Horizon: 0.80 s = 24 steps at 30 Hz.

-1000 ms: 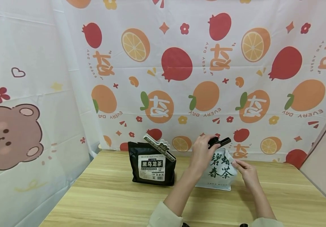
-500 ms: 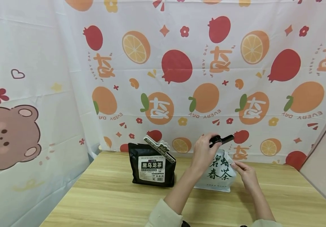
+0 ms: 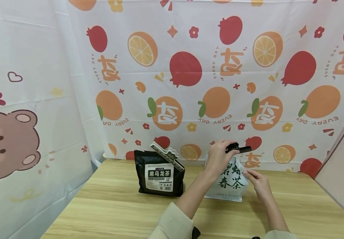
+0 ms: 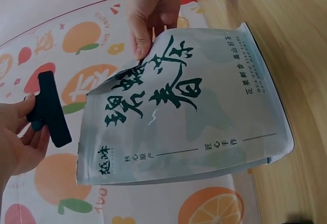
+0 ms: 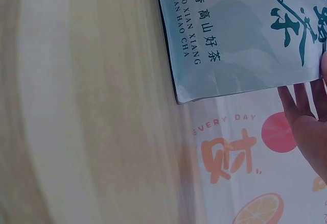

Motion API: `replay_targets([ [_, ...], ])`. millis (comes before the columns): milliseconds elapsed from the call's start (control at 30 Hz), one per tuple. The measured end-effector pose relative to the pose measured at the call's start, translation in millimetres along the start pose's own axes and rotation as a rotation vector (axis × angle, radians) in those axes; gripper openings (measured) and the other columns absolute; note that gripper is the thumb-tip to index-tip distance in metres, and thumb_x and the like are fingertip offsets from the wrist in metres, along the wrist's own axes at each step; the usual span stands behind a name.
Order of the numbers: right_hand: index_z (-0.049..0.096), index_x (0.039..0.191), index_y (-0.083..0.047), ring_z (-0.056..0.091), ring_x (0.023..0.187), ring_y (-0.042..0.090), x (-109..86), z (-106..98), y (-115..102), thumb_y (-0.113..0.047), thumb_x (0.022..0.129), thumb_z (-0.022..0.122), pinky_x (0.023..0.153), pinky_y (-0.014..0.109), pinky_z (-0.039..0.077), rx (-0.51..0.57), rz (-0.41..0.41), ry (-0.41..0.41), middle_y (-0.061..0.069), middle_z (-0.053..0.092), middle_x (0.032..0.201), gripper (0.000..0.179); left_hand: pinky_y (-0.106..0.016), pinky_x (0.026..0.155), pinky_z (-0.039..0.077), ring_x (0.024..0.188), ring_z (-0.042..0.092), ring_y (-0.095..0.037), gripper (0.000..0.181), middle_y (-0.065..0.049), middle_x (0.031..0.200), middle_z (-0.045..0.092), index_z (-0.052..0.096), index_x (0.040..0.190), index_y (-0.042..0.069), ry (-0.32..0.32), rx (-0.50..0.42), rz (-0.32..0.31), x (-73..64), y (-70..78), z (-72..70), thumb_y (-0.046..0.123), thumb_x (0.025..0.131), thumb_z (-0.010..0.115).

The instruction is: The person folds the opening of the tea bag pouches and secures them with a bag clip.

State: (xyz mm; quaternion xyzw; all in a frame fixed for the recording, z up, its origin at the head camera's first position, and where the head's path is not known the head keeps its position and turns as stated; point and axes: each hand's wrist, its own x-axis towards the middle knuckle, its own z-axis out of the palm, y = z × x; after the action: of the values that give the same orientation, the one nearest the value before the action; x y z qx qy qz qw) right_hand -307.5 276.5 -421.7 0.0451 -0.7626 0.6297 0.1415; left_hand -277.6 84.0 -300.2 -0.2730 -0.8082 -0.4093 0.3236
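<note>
A pale green-white tea bag (image 3: 231, 186) with dark green characters stands on the table. My right hand (image 3: 259, 182) pinches its upper right edge, thumb in front and fingers behind, as the left wrist view also shows. Above the bag's top, my left hand (image 3: 218, 156) holds a black bag clip (image 3: 243, 149) by its handle. In the left wrist view the clip (image 4: 53, 109) is apart from the bag's top edge, which is folded down at a slant near the right hand. The right wrist view shows the bag's lower corner and the right hand's fingers (image 5: 302, 99) behind its side.
Left of the white bag stands a black oolong tea bag (image 3: 160, 177), with a cream-and-dark clip (image 3: 168, 156) across its slanted top corner. Both bags are on a light wooden table (image 3: 115, 205). A fruit-print curtain (image 3: 186, 109) hangs close behind.
My left hand has moved slightly right with the black clip, which has turned closer to level. My right hand stays on the bag's edge, and the black bag has not moved.
</note>
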Motion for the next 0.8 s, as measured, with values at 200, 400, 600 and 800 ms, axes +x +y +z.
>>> replay_targets([
  [200, 0.060, 0.114, 0.009, 0.053, 0.089, -0.005, 0.5, -0.6, 1.9, -0.024, 0.087, 0.065, 0.076, 0.012, 0.040, -0.003, 0.000, -0.002, -0.022, 0.060, 0.090, 0.043, -0.014, 0.076, 0.044, 0.092, 0.060, -0.009, 0.026, -0.003, 0.100, 0.066, 0.069, 0.104, 0.007, -0.022, 0.009, 0.020, 3.4, -5.2, 4.2, 0.019, 0.080, 0.071],
  [400, 0.062, 0.112, 0.007, 0.054, 0.088, -0.005, 1.3, -0.7, 2.2, -0.022, 0.087, 0.065, 0.075, 0.012, 0.041, 0.007, -0.016, 0.003, -0.021, 0.061, 0.091, 0.039, -0.017, 0.076, 0.044, 0.090, 0.059, -0.011, 0.026, -0.001, 0.097, 0.067, 0.069, 0.103, 0.007, -0.022, 0.030, 0.072, 7.6, -7.7, 5.6, 0.020, 0.081, 0.071],
  [600, 0.063, 0.111, 0.006, 0.054, 0.088, -0.004, 2.3, -0.1, 1.8, -0.021, 0.086, 0.066, 0.076, 0.012, 0.041, 0.022, -0.012, 0.006, -0.022, 0.061, 0.089, 0.037, -0.018, 0.076, 0.043, 0.088, 0.059, -0.011, 0.026, 0.000, 0.097, 0.068, 0.071, 0.102, 0.007, -0.026, 0.082, 0.083, 11.9, -8.9, 7.8, 0.019, 0.079, 0.073],
  [800, 0.071, 0.100, -0.016, 0.054, 0.089, -0.003, 1.4, -0.2, 1.0, -0.021, 0.087, 0.065, 0.076, 0.013, 0.041, 0.046, -0.003, 0.000, -0.022, 0.061, 0.089, 0.015, -0.020, 0.078, 0.042, 0.087, 0.060, -0.011, 0.024, 0.000, 0.094, 0.069, 0.073, 0.098, 0.007, -0.026, 0.095, 0.067, 13.6, -11.6, 9.8, 0.017, 0.076, 0.076],
])
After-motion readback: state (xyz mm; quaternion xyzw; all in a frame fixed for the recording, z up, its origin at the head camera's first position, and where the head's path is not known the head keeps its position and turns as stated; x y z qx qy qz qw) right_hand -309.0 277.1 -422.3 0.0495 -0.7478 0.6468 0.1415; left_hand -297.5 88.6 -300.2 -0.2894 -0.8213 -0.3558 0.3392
